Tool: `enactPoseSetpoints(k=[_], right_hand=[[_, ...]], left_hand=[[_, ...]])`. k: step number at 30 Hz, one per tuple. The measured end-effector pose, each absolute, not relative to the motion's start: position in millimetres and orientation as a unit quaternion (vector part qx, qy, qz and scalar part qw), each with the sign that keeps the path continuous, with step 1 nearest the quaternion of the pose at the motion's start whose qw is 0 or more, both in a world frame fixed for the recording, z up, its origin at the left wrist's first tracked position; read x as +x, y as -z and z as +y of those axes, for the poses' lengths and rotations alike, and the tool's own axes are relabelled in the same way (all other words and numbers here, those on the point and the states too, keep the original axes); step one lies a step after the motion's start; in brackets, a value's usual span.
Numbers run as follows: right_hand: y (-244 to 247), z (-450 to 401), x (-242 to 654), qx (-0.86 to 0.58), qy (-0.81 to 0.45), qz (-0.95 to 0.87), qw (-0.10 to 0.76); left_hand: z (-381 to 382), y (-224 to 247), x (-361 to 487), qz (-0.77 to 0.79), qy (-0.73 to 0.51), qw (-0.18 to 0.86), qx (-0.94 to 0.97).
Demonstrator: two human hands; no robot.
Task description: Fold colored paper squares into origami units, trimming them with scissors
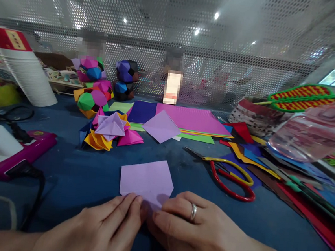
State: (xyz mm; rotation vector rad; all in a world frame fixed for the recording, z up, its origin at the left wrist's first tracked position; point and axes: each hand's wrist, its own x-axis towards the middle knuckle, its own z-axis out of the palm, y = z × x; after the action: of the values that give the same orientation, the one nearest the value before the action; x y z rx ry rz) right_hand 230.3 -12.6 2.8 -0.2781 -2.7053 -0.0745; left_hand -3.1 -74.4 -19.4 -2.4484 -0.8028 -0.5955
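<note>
A lilac sheet of folding paper lies on the dark blue table top, partly folded, with its near edge under my fingers. My left hand presses the near left edge with its fingers held together. On the near right corner, my right hand, with a silver ring, pinches the paper between thumb and forefinger. Another lilac paper square rests further back, turned on its point. To its left is a cluster of folded paper pieces in lilac, orange, pink and blue.
Scissors with red and yellow handles lie right, beside coloured paper strips. A clear pink bottle is behind them. Stacked paper cups, a purple power strip and folded paper balls stand left. Pink sheets lie behind.
</note>
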Motion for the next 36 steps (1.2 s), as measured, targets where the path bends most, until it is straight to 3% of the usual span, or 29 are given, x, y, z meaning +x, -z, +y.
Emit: enactPoseSetpoints(k=[5, 15, 22, 27, 36], right_hand=[[-26.9, -17.4, 235.0, -0.113, -0.03, -0.986, 0.121], [-17.9, -17.0, 235.2, -0.123, -0.044, -0.981, 0.145], [-16.1, -17.1, 235.6, -0.141, -0.064, -0.971, 0.181], [-11.9, -9.3, 235.3, -0.236, -0.109, -0.937, 0.232], [-16.9, 5.9, 223.8, -0.323, -0.205, -0.91, 0.158]], left_hand=[[-74.8, 21.7, 0.3, -0.313, 0.23, 0.297, -0.873], [-71.2, 28.3, -1.2, -0.311, 0.25, 0.405, -0.823], [-69.7, 17.1, 1.7, -0.304, 0.245, 0.363, -0.846], [-65.9, 14.9, 1.3, -0.252, 0.248, 0.339, -0.872], [-68.9, 14.6, 1.2, -0.28, 0.284, 0.235, -0.886]])
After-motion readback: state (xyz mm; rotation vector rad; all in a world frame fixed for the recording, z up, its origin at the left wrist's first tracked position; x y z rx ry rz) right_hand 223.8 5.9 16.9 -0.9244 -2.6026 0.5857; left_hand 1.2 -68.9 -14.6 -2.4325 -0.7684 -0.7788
